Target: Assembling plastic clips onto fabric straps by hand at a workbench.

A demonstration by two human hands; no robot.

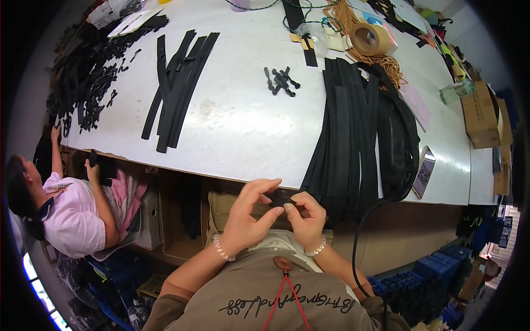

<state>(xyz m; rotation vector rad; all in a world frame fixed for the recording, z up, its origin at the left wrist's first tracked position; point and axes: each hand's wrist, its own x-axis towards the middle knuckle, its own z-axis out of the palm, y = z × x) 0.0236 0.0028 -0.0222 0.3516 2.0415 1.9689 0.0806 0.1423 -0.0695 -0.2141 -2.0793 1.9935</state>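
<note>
On the white counter (243, 121) lies a bundle of long black flat strips (175, 83), and near it a small group of black zipper pulls (281, 81). A roll of brown tape (369, 38) stands beside orange cords (386, 60). Many black strips (345, 143) hang over the counter edge. A brown cardboard box (483, 113) is at the right. At the left sits a person in a pink shirt (72, 212).

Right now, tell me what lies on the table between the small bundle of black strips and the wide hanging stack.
In the head view, a little cluster of black zipper pulls lies on bare white table between the small bundle and the wide stack.
</note>
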